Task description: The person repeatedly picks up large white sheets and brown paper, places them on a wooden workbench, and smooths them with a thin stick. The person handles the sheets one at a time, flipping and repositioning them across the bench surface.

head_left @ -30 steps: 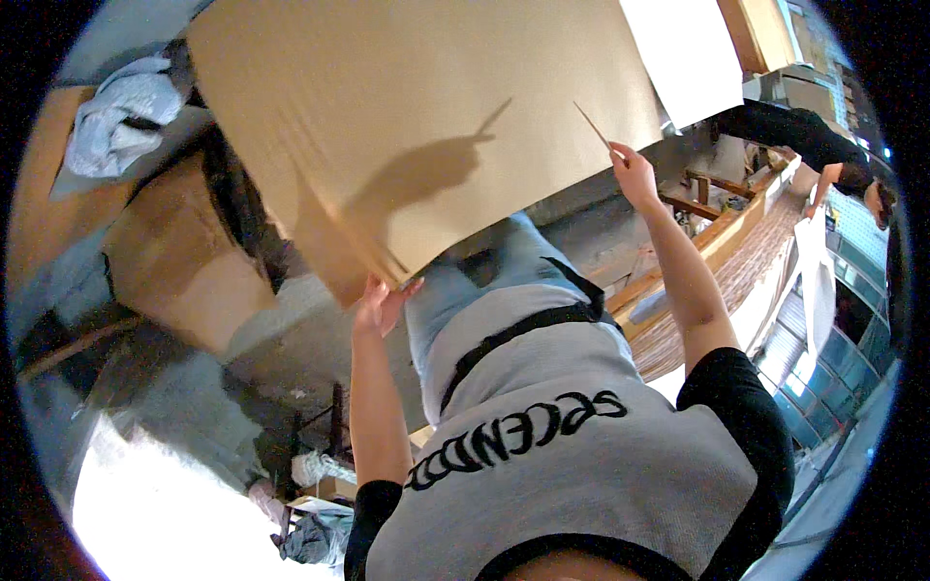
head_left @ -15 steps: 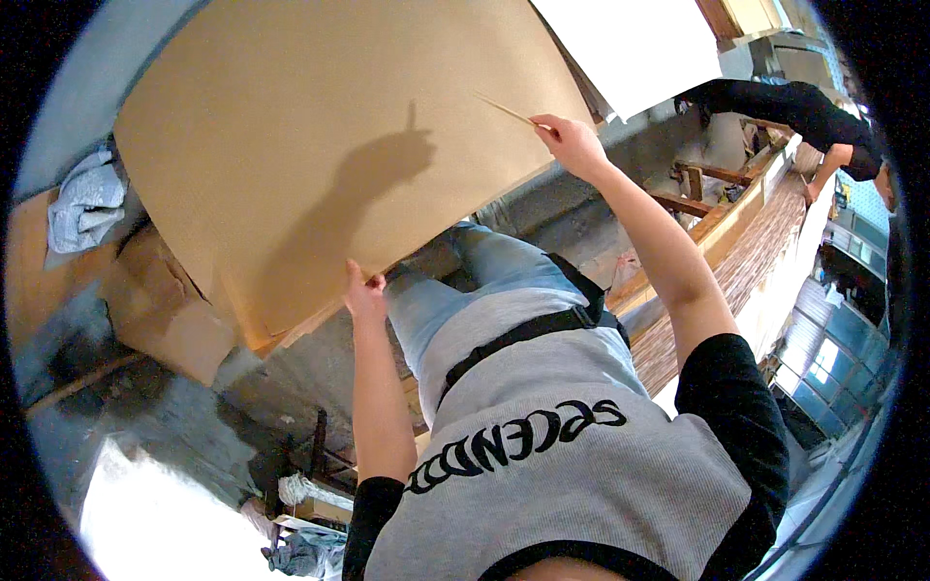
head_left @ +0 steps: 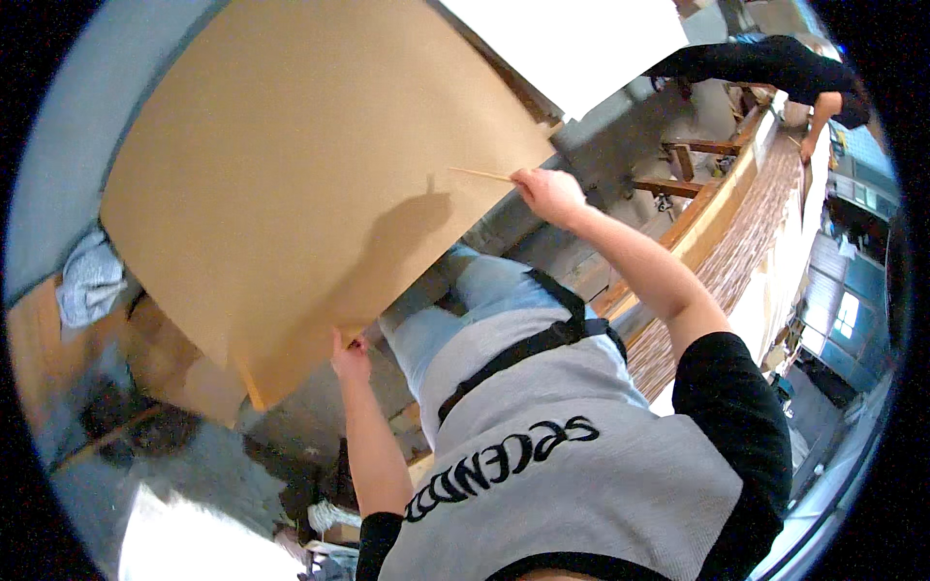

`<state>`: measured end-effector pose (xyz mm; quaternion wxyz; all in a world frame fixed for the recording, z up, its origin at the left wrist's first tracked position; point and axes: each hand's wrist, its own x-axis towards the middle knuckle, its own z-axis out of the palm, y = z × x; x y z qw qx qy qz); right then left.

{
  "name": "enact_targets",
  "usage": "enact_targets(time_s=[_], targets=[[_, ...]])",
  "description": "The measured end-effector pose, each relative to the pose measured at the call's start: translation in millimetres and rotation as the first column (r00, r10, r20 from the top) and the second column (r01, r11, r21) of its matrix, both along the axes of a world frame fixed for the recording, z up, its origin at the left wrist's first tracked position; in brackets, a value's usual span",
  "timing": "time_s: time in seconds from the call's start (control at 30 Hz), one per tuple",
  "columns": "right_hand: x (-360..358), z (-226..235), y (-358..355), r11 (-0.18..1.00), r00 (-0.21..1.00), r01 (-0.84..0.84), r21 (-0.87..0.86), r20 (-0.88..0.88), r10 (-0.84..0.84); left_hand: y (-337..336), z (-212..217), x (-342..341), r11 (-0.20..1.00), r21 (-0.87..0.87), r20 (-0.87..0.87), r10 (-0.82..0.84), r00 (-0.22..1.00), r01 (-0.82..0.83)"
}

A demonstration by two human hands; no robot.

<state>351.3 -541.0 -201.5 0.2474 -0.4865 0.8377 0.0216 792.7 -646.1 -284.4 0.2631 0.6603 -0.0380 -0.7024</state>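
Brown paperboard sheet (head_left: pixel 320 145): in front of person, ctr to upper L of view, lying approx. flat, near edge running diag. just beyond the legs. Near-L corner darker, lighter strip along its edge.

L hand (head_left: pixel 351 356): at near edge of sheet, R of that corner. Thumb extended, fingers curled; edge gripped betw. thumb & fingers, fingers partly hidden.

R hand (head_left: pixel 552 197): at near edge, toward sheet's R end. Thin wooden stick (head_left: pixel 481 175) pinched at one end betw. thumb & fingertips, free end pointing L over sheet. Stick-to-sheet contact: cannot tell. Shadow of hand & stick (head_left: pixel 392 237) falls on sheet.

Adj. items: white sheet (head_left: pixel 572 48) just beyond R side of brown sheet, overexposed. Crumpled lt. grey cloth (head_left: pixel 90 281) off L side; cardboard piece (head_left: pixel 174 358) below it, partly under brown sheet's edge.

Person: grey shirt w/ black sleeves, black waist strap (head_left: pixel 523 353), lt. blue jeans (head_left: pixel 494 286).

R side: long stack of striped brown-white strips (head_left: pixel 722 281) alongside timber rail (head_left: pixel 705 218). Co-worker (head_left: pixel 775 73) in dark clothing bends at far end, one hand (head_left: pixel 807 150) down by stack; contact unclear.
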Motion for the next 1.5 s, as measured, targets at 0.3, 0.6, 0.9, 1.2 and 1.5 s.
enact_targets(time_s=[0.3,0.6,0.9,1.2,1.5], targets=[[-128,-54,25,0.686,0.732,0.632,-0.362,-0.011,-0.681,-4,-11,14,0.999,-0.008,-0.034,-0.040,0.999,0.039],[-168,-63,22,0.720,0.717,0.686,-0.104,-0.073,-0.693,-5,-19,22,0.997,0.041,0.124,-0.071,0.990,0.066],[-235,-66,64,0.570,0.616,0.779,-0.260,0.484,-0.621,-6,-13,15,0.992,0.025,-0.024,-0.126,0.992,0.127],[-160,82,-64,0.054,0.259,0.963,-0.265,0.842,-0.473,13,-9,9,0.987,-0.159,-0.033,0.008,0.999,-0.013],[124,82,-208,0.721,0.375,0.644,-0.256,0.927,-0.006,20,-7,-8,0.994,-0.054,-0.083,0.095,0.992,-0.100]])
